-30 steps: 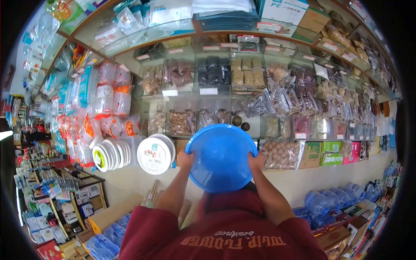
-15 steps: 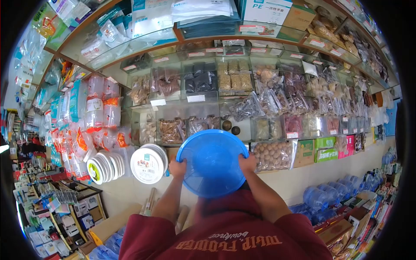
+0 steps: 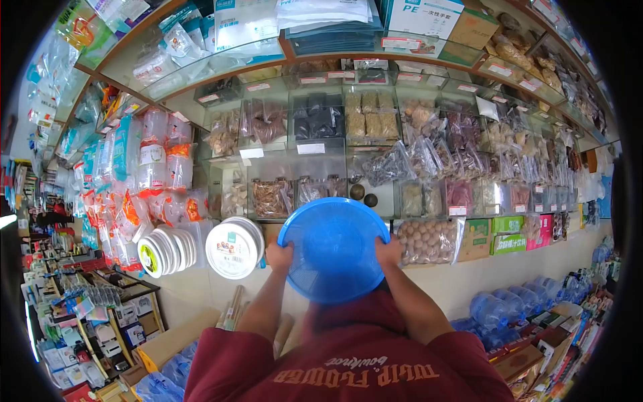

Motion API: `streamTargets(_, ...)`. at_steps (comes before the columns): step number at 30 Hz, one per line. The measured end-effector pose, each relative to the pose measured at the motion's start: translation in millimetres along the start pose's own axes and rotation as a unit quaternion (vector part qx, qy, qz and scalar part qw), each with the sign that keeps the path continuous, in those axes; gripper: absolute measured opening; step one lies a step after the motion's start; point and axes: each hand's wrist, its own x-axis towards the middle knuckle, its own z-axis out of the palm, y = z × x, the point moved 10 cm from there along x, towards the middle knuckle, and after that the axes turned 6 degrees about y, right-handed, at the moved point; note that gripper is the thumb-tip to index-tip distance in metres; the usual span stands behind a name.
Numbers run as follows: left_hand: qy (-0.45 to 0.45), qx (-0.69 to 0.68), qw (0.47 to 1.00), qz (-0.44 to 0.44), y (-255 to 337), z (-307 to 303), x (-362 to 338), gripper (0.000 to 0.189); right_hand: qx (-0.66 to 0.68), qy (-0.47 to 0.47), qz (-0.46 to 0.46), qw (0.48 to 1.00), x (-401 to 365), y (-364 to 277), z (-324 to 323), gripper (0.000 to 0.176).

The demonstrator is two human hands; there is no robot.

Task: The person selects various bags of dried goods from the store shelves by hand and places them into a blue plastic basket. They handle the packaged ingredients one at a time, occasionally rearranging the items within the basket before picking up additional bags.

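Observation:
A round blue plastic basin (image 3: 335, 249) is held out in front of my body, its open side facing up toward me. My left hand (image 3: 279, 255) grips its rim on the left, and my right hand (image 3: 388, 251) grips the rim on the opposite side. The fingers of both hands are closed, partly hidden behind the rim. Nothing shows inside the basin. Just left of my left hand is a stack of white round lidded containers (image 3: 234, 248). To the right of my right hand lies a clear bag of round brown items (image 3: 426, 240).
Glass shelf bins with bagged dried goods (image 3: 327, 120) rise ahead. At left hang bagged plastic bottles (image 3: 153, 157) beside a tilted stack of white lids (image 3: 167, 252). Large blue water jugs (image 3: 492, 308) stand low on the right. Cardboard rolls (image 3: 236, 306) stand below my left arm.
The whole view has shifted slightly, so the shelves sit a little farther right. Both hands keep their hold on the basin, which stays nearly in place before my body.

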Motion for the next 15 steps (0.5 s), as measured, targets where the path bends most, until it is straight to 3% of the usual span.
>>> streamTargets(7,-0.011,0.023,0.999,-0.025,-6,1,1,0.032,-0.051,-0.003,0.011,0.999,-1,-2,-1,0.031)
streamTargets(15,-0.011,0.031,0.999,-0.033,-3,-1,0,0.033,-0.023,-0.01,-0.008,1.0,0,-2,4,0.031)
